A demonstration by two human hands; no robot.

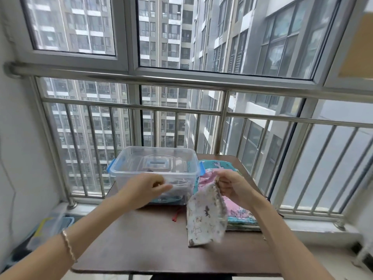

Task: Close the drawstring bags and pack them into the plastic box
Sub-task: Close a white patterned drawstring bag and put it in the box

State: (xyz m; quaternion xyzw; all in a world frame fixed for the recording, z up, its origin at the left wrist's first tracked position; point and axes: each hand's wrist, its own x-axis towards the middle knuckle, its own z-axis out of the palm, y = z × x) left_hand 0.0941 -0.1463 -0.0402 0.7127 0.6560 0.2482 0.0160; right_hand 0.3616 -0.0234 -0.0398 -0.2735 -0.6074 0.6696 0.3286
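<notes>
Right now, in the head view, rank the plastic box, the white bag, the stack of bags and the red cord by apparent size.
1. plastic box
2. white bag or stack of bags: unsure; the bag hangs nearer the camera and covers part of the stack
3. red cord, clearly smallest

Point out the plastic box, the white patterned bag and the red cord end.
plastic box [123, 181], head view, front left wall.
white patterned bag [203, 219], head view, middle of the cloth.
red cord end [175, 216], head view, its tip.
</notes>
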